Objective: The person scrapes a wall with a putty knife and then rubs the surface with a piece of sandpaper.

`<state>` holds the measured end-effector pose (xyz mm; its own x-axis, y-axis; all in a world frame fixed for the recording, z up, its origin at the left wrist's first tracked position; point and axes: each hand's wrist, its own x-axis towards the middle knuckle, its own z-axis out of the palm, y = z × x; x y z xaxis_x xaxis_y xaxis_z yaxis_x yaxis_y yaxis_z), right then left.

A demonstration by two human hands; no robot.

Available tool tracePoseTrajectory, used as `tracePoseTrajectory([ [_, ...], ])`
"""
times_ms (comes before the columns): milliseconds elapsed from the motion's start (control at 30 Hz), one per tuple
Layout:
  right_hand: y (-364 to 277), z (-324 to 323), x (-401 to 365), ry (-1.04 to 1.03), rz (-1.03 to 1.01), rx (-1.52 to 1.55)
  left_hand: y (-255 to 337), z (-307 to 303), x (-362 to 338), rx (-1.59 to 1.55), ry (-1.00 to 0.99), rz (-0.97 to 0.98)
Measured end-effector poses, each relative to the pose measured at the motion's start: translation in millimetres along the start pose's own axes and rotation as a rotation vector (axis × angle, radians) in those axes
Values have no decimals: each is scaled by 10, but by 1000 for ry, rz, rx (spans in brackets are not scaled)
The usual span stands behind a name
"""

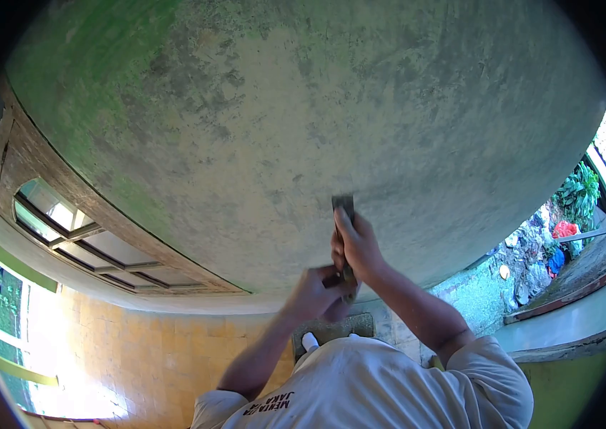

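Observation:
My right hand (357, 249) is wrapped around a scraper (343, 202), thumb laid along it. The scraper's flat, dark blade points up and meets the wall (281, 129) in front of me. That wall carries patchy grey and whitish plaster, with green paint toward the upper left. Just below and left of the right hand, my left hand (311, 294) is closed, its fingers curled close to the scraper's lower end. A dark piece shows between the left fingers, and I cannot tell what it is.
A wooden-framed window (92, 239) lies along the wall's left edge. Yellowish floor tiles (167, 350) spread below left, and a dark mat (356, 325) lies by my feet. At right are a ledge (560, 322), rubble (528, 264), a red item (564, 229) and plants (579, 189).

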<state>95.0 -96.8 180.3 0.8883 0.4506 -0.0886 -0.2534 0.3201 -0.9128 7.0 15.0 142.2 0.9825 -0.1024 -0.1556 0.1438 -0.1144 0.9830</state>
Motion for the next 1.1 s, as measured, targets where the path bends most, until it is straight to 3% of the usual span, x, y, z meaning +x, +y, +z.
tracePoseTrajectory([
  [167, -249, 128, -65, -60, -52, 51, 284, -36, -79, 107, 45, 118],
  [267, 58, -8, -206, -31, 45, -9, -21, 69, -195, 55, -36, -3],
  [367, 186, -82, -167, -33, 93, 10, -204, 92, -163, 67, -10, 12],
  [433, 32, 1, -31, -20, 85, 11, 82, -33, -56, 91, -18, -47],
  [500, -236, 141, 17, -32, -70, 97, 284, -133, 17, 19, 28, 97],
  [667, -315, 67, -129, -169, -127, 76, 407, -145, -98, -34, 30, 107],
  [867, 53, -441, -479, 124, -378, -234, 20, -208, -300, -231, -71, -38],
  [933, 1, -469, -671, -201, -628, -843, 48, -206, -330, -209, -79, -47],
  [967, -42, -421, -740, -208, -629, -850, 57, -193, -340, -178, -95, -64],
  [1033, -104, -301, -846, -393, -796, -1243, 43, -161, -313, -128, -102, -31],
  [1100, -86, -335, -845, -409, -800, -1265, 44, -152, -294, -76, -108, 6],
])
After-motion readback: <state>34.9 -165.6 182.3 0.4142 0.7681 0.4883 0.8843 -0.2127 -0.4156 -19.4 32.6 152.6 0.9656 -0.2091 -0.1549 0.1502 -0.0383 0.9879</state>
